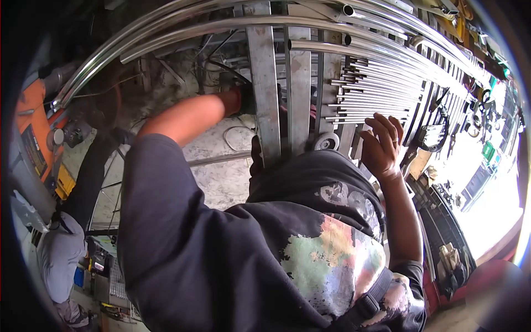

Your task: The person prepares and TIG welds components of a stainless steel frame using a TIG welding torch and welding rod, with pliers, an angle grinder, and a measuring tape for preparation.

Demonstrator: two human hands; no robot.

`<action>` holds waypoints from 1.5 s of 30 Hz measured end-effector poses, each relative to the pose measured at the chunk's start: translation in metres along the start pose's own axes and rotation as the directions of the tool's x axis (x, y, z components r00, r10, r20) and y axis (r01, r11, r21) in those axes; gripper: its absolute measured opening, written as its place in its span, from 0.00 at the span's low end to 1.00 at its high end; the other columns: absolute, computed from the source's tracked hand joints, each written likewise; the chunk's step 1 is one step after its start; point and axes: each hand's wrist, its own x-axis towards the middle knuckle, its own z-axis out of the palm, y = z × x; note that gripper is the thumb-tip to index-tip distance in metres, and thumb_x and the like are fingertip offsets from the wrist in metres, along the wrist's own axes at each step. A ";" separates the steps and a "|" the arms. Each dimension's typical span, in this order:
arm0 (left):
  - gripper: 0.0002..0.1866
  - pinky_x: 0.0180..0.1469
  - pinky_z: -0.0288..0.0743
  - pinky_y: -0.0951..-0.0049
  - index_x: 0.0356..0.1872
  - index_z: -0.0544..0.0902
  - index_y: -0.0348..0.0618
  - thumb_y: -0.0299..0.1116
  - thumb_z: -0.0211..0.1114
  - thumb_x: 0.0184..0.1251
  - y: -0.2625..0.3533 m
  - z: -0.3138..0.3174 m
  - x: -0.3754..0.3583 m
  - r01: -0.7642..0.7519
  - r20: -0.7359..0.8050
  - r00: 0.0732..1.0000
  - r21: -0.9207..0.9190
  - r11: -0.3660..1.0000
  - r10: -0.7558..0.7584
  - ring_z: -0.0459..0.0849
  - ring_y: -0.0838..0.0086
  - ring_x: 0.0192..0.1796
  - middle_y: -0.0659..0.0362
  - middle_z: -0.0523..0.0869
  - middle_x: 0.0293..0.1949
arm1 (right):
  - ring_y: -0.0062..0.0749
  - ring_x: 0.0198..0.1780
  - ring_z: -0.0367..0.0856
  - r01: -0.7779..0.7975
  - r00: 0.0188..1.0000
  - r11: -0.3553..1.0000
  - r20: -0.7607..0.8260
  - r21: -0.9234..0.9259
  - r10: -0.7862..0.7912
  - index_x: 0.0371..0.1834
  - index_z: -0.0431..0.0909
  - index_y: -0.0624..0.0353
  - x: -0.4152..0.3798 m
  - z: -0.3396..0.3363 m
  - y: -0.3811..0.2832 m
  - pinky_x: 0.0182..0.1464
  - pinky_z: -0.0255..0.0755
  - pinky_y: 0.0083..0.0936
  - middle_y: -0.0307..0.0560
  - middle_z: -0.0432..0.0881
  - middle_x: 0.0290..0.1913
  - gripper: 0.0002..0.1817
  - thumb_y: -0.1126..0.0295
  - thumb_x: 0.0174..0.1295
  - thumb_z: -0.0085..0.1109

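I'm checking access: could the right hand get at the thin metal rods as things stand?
Probably yes: the right hand looks empty, its fingers beside the thin metal rods, with nothing visibly blocking the way.

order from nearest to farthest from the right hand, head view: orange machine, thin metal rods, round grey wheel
1. Thin metal rods: just beyond the right hand
2. Round grey wheel: left of it
3. Orange machine: far left

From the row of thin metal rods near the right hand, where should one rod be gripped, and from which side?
Probably near its left end, from above: the thin metal rods lie side by side, uncovered, and their left ends jut unevenly, so one may separate easily.
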 end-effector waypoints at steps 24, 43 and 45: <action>0.16 0.42 0.85 0.50 0.33 0.91 0.41 0.37 0.60 0.75 0.124 -0.086 -0.130 0.241 0.091 0.937 0.529 0.814 -0.337 0.92 0.50 0.38 0.47 0.92 0.36 | 0.52 0.71 0.78 -0.001 0.997 0.993 -0.076 0.121 0.011 0.47 0.83 0.58 -0.011 -0.030 0.022 0.73 0.68 0.56 0.55 0.82 0.62 0.16 0.75 0.53 0.67; 0.06 0.52 0.77 0.49 0.26 0.88 0.44 0.32 0.65 0.55 0.115 -0.569 0.080 0.698 -0.668 0.531 0.694 0.178 0.521 0.88 0.49 0.40 0.47 0.89 0.31 | 0.54 0.72 0.77 -0.273 0.956 0.960 -0.089 0.068 0.278 0.49 0.86 0.59 -0.045 -0.043 0.038 0.75 0.66 0.55 0.55 0.81 0.63 0.15 0.76 0.56 0.66; 0.06 0.52 0.77 0.50 0.28 0.89 0.44 0.33 0.65 0.55 0.123 -0.563 0.061 0.576 -0.650 0.529 0.747 0.331 0.546 0.87 0.47 0.38 0.45 0.89 0.32 | 0.54 0.71 0.77 -0.293 0.953 0.954 -0.061 0.072 0.297 0.48 0.86 0.58 -0.052 -0.036 0.039 0.74 0.67 0.55 0.54 0.81 0.62 0.15 0.76 0.57 0.66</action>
